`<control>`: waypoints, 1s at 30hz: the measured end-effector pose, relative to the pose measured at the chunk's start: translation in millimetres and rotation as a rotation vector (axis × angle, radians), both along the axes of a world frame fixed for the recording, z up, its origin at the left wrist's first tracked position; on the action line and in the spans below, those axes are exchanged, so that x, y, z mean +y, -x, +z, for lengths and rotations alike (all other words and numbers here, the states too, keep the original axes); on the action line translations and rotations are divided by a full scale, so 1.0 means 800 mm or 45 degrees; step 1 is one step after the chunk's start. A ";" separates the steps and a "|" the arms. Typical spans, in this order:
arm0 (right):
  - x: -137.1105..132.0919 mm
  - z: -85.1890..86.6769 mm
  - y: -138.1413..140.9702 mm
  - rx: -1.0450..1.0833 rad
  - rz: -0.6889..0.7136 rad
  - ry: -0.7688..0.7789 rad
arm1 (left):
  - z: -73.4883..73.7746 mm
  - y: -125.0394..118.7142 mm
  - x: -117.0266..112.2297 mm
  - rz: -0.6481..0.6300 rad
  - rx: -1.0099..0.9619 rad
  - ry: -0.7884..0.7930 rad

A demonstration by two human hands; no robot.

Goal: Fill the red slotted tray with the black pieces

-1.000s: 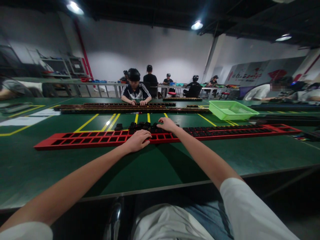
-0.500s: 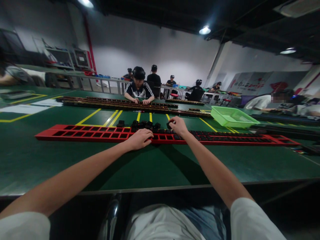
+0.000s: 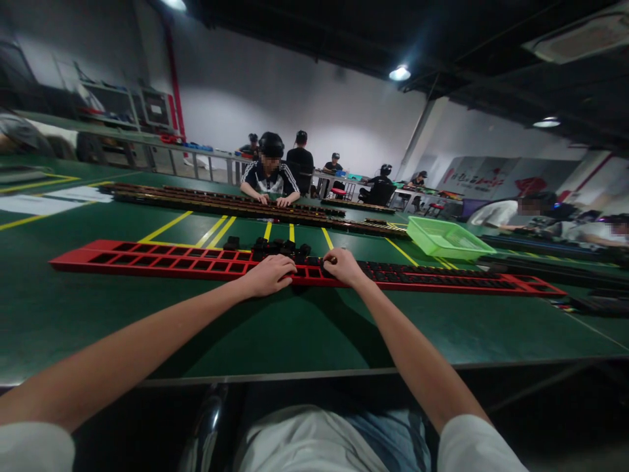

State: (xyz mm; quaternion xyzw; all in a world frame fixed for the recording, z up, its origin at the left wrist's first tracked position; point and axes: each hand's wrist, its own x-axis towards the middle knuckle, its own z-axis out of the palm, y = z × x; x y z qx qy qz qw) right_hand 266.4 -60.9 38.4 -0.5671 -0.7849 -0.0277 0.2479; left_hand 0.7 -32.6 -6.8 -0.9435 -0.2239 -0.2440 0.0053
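Green flat table with yellow lines, under everything. Long red slotted frame directly below the grip (image 3: 78,255); dark pieces fill its slots rightward. Pale-green plastic basket (image 3: 432,248), beyond and right. Left hand (image 3: 269,275) bent over the frame, left of the grip (any hold unclear). Right hand (image 3: 344,267) pinched nearly closed. Loose black blocks (image 3: 280,248), beyond-left. In the pinch: one small black block (image 3: 327,267), partly hidden, at the slots.

Long red tray (image 3: 314,282) on a green table (image 3: 275,341), left hand (image 3: 272,271) resting on the tray's near edge, right hand (image 3: 341,266) pinching a black block (image 3: 327,266) at the tray's middle, black pieces (image 3: 275,246) just behind the tray, green basket (image 3: 445,245) beyond its right half, co-worker (image 3: 269,176) farther beyond it
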 end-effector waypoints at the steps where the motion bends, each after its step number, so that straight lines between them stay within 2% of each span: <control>1: 0.000 0.000 -0.001 -0.022 -0.013 0.001 | 0.000 0.000 0.000 -0.001 -0.004 0.002; 12: -0.005 0.003 0.008 -0.244 -0.047 -0.019 | 0.002 0.000 -0.001 0.026 0.047 -0.003; 20: -0.004 0.000 0.007 -0.216 -0.045 0.095 | 0.005 0.000 -0.003 0.008 0.045 -0.001; 30: 0.008 -0.005 -0.002 -0.229 0.011 0.092 | 0.007 0.000 -0.003 0.009 0.059 -0.003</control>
